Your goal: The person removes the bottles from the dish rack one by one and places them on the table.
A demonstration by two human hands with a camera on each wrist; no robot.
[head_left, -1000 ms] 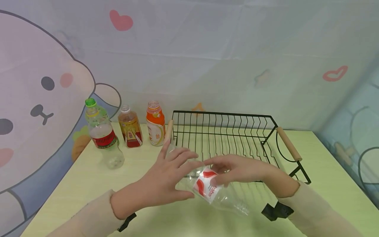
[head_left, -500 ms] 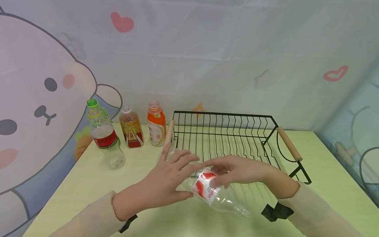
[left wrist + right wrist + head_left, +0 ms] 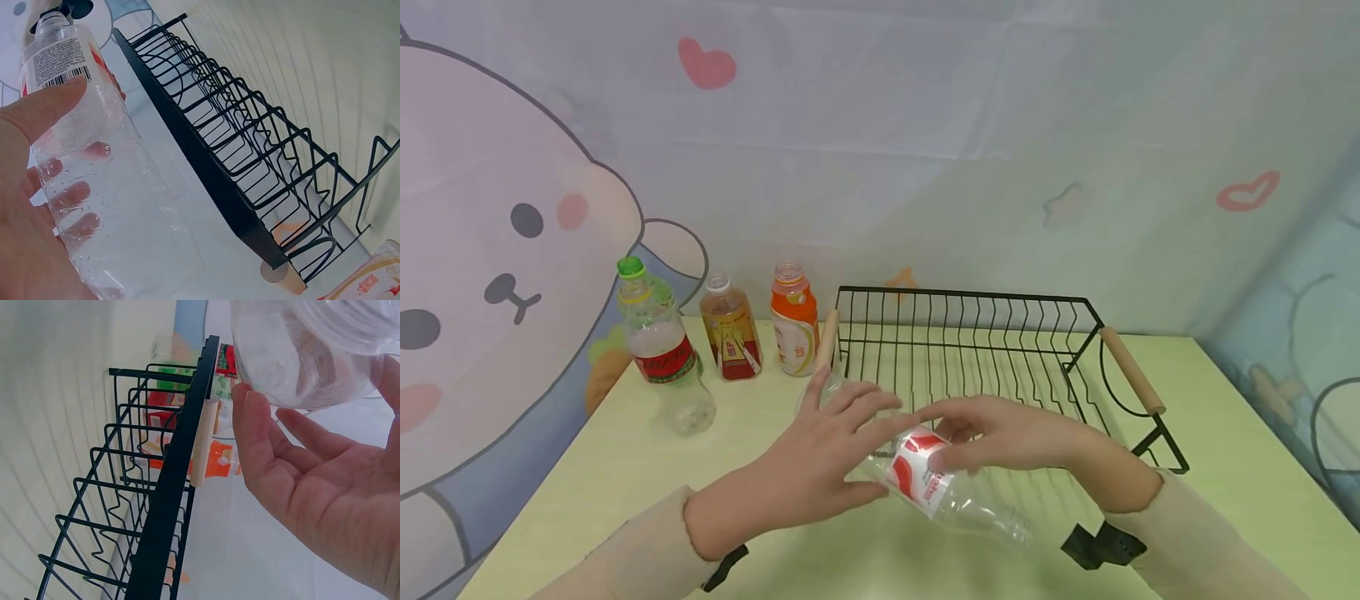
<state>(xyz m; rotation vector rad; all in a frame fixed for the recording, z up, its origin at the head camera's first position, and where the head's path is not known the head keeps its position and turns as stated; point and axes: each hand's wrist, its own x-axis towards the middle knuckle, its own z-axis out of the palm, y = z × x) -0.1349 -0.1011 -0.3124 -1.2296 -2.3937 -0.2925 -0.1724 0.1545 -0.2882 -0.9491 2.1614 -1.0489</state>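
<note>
A clear plastic bottle (image 3: pixel 925 475) with a red and white label is held in the air at a tilt, its neck pointing to the lower right in the head view. My left hand (image 3: pixel 820 458) grips its base half; in the left wrist view the thumb lies across the bottle (image 3: pixel 131 194) and the fingers show through from behind. Droplets cling to the plastic. My right hand (image 3: pixel 1007 429) pinches the label area, thumb on the label and fingers on the far side. The right wrist view shows the bottle's neck end (image 3: pixel 281 369) above my right palm (image 3: pixel 331 475).
A black wire dish rack (image 3: pixel 962 294) with a wooden handle (image 3: pixel 1131 371) at each end stands behind the hands. Left of it stand an orange bottle (image 3: pixel 794 321), a yellow-labelled bottle (image 3: pixel 731 333), a red-labelled bottle (image 3: pixel 662 360) and a green-capped bottle (image 3: pixel 631 267).
Both hands and the bottle keep almost the same pose. Only the head view has shifted slightly.
</note>
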